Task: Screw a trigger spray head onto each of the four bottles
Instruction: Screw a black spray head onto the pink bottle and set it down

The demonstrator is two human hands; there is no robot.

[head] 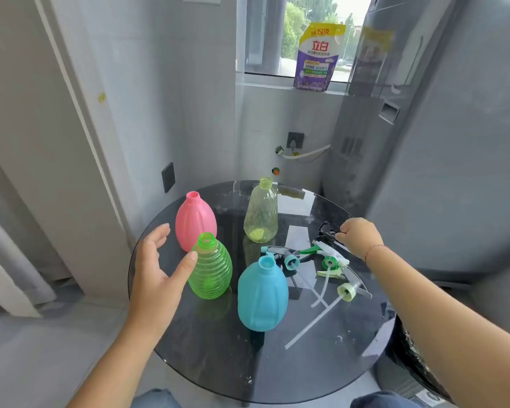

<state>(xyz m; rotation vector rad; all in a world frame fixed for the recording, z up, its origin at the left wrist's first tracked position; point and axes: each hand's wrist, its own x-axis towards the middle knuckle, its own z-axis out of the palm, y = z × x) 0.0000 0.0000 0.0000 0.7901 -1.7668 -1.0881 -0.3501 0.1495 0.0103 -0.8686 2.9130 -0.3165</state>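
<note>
Four uncapped bottles stand on a round dark glass table (218,363): a pink bottle (193,219) at the back left, a ribbed green bottle (211,270) in front of it, a clear yellowish bottle (261,213) at the back, and a blue bottle (262,295) nearest me. Several trigger spray heads (327,262) with white dip tubes lie in a heap at the right. My left hand (156,269) is open beside the green bottle, thumb near its neck. My right hand (358,235) pinches a dark spray head (326,231) at the heap's far edge.
The table stands in a narrow corner between a door frame on the left and a grey appliance (454,142) on the right. A detergent pouch (317,55) rests on the window sill behind. A white hose (305,154) runs along the back wall.
</note>
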